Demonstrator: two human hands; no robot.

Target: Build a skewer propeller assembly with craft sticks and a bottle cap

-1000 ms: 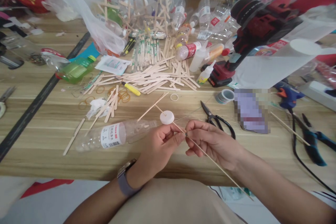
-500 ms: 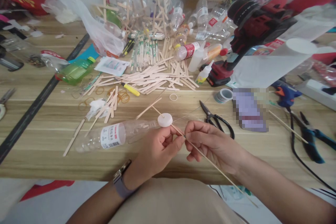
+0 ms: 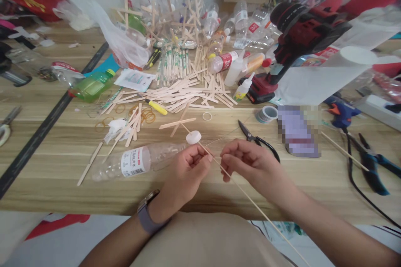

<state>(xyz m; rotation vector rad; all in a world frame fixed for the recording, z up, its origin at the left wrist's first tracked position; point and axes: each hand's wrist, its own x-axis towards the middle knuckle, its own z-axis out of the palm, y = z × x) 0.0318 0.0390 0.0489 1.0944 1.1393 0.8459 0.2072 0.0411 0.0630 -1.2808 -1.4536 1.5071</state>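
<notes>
My left hand point(image 3: 191, 175) is closed on a thin wooden skewer point(image 3: 260, 208), thumb pressed against the side of the fingers. A white bottle cap point(image 3: 193, 137) sits on the skewer just beyond this hand. At the far end are two flat wooden craft sticks point(image 3: 169, 124) forming a cross; one looks smeared by motion. My right hand point(image 3: 250, 162) curls its fingers loosely about the skewer, close to the left thumb; the exact contact is hard to see. From there the skewer slants down to the lower right. A clear plastic bottle point(image 3: 136, 162) lies left of my left hand.
Behind the hands lie heaped craft sticks point(image 3: 178, 94) and a yellow-handled tool point(image 3: 157, 107). Black scissors point(image 3: 258, 139), a tape roll point(image 3: 267, 114) and a red-black power drill point(image 3: 308, 35) are to the right, near a blue glue gun point(image 3: 341, 110) and pliers point(image 3: 372, 167).
The crossed sticks have turned on the skewer's end, now showing as a cross. The cap and left hand shifted slightly left; the right hand's fingers loosened a little from their pinch.
</notes>
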